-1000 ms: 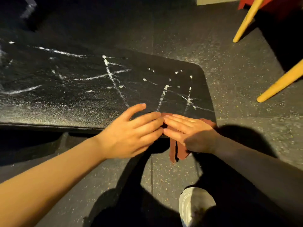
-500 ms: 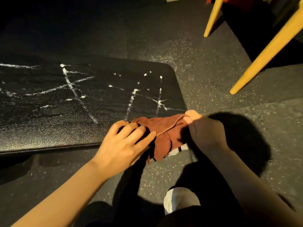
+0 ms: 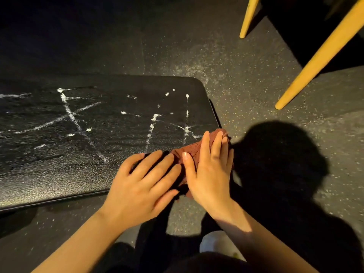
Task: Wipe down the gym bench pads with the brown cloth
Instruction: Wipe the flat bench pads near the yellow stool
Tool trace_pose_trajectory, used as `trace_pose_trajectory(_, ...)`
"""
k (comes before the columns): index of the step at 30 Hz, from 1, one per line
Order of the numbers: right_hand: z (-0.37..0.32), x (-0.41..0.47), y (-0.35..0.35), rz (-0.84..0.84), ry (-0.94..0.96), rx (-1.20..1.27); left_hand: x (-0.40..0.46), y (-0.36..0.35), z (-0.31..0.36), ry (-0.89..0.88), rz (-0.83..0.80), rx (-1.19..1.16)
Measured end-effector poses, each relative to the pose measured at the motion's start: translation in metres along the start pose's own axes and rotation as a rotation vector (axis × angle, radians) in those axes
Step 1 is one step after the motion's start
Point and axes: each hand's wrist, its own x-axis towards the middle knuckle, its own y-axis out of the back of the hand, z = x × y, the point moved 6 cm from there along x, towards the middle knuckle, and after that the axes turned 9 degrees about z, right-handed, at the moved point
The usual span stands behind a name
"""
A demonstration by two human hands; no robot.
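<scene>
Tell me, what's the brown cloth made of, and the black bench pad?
The brown cloth looks like soft woven or ribbed fabric: it wrinkles and bunches. The bench pad looks like black vinyl or faux leather: a pebbly, slightly shiny grain. I can't be sure of either.

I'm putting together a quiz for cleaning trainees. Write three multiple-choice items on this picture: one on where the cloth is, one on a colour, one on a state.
1. Where is the cloth?
A. near right corner of the bench pad
B. on the floor
C. over a yellow leg

2. What colour are the streaks on the pad?
A. red
B. white
C. green

3. How does the right hand lie?
A. clenched in the air
B. flat on the cloth
C. on the shoe

Key: A, the cloth sits at that corner; B, pale lines cross the black pad; B, its fingers are straight on the cloth.
</scene>
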Motion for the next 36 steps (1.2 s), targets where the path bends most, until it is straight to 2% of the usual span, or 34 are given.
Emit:
trace_pose_trajectory(2,0.006,0.003,-0.001,0.076,0.017,-0.005,-0.002,-0.001,-0.013,0.094,-0.027,0.097)
trace_pose_trajectory(5,0.018,0.020,-0.003,0.086,0.055,0.077,-0.001,-0.011,-0.014,0.097,-0.103,0.187)
trace_pose_trajectory(7,0.021,0.042,-0.003,0.079,0.178,0.122,0.000,-0.017,-0.013,0.105,-0.099,0.220)
trace_pose_trajectory(9,0.028,0.071,-0.007,-0.019,0.320,0.106,-0.001,-0.019,-0.011,0.105,-0.078,0.246)
trace_pose_trajectory(11,0.029,0.090,-0.008,-0.179,0.376,0.164,-0.002,-0.019,-0.011,0.108,-0.055,0.254)
trace_pose_trajectory(14,0.019,0.120,-0.007,-0.157,0.551,0.048,0.000,-0.019,-0.011,0.129,-0.026,0.255)
trace_pose_trajectory(16,0.014,0.131,-0.011,-0.208,0.521,-0.019,0.001,-0.018,-0.011,0.144,-0.021,0.239)
trace_pose_trajectory(19,0.011,0.125,-0.002,-0.204,0.353,-0.079,0.002,-0.015,-0.012,0.188,-0.020,0.202)
trace_pose_trajectory(22,0.017,0.090,-0.010,-0.229,0.121,0.003,0.000,-0.002,-0.018,0.353,0.051,0.155)
trace_pose_trajectory(25,0.021,0.064,-0.006,-0.049,0.189,0.093,0.002,0.011,-0.026,0.461,0.071,0.219)
trace_pose_trajectory(26,0.022,0.062,-0.004,-0.053,0.206,0.092,0.004,0.012,-0.029,0.488,0.049,0.246)
trace_pose_trajectory(29,0.026,0.060,-0.010,-0.292,0.223,-0.098,0.008,0.001,-0.032,0.565,-0.028,0.246)
trace_pose_trajectory(30,0.023,0.065,-0.011,-0.283,0.255,-0.127,0.008,-0.003,-0.031,0.569,-0.047,0.238)
trace_pose_trajectory(33,0.011,0.090,-0.010,-0.075,0.258,0.032,0.005,-0.013,-0.027,0.552,-0.049,0.245)
trace_pose_trajectory(36,0.010,0.133,-0.032,-0.098,0.407,-0.078,0.007,-0.014,-0.027,0.541,-0.040,0.282)
